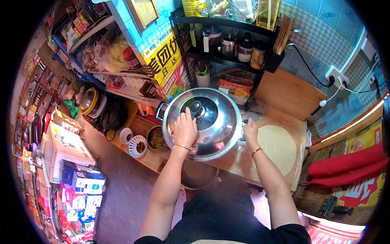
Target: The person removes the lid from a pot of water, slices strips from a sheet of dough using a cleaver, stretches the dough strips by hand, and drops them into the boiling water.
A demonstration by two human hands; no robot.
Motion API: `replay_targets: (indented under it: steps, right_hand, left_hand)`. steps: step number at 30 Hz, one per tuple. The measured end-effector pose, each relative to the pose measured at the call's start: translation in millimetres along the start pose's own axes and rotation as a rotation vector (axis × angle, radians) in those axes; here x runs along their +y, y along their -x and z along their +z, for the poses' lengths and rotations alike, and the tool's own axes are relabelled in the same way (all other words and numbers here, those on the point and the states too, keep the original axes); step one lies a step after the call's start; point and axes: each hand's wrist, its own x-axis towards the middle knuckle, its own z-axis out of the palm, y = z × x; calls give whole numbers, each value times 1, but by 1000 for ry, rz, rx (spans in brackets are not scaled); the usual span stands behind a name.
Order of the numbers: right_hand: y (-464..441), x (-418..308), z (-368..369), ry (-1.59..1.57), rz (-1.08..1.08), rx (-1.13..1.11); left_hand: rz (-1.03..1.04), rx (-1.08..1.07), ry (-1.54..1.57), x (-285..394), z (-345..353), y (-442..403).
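Two-handed control of a lidded pan (pixel 224 142), held directly in front of the body between the hands. The left hand (pixel 185 128) grasps the black knob (pixel 196 107) atop the domed steel lid (pixel 172 101); the right hand (pixel 251 133) is closed around the near-side handle (pixel 242 133) at the pan's right edge. The opposite handle (pixel 160 110), beyond and left of the left hand, is ungripped. What bears the pan from below cannot be seen.

Sound practice, as judged from this pose: the right hand should anchor the vessel while the left presses straight down through the knob, since a sideways pull could slide or tip the lid. With one handle free, the left side is liable to dip, so the rim is best kept level. If the pan is hot, fingers belong on knob and handle, off the steel. Clearance matters on both flanks: just right of the right hand lies a rolled dough sheet (pixel 278 148); left of the left hand stand a bowl of chopped filling (pixel 155 138) and a white slotted bowl (pixel 133 143).
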Motion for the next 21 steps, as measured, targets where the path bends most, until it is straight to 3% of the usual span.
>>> replay_targets:
  steps: [6,21]
  right_hand:
    - [21,-35,-9,-105,87,-46]
    - [2,-3,-1,16,-5,-5]
  left_hand:
    - [-10,-1,13,1,0,0]
    - [7,10,1,-1,3,0]
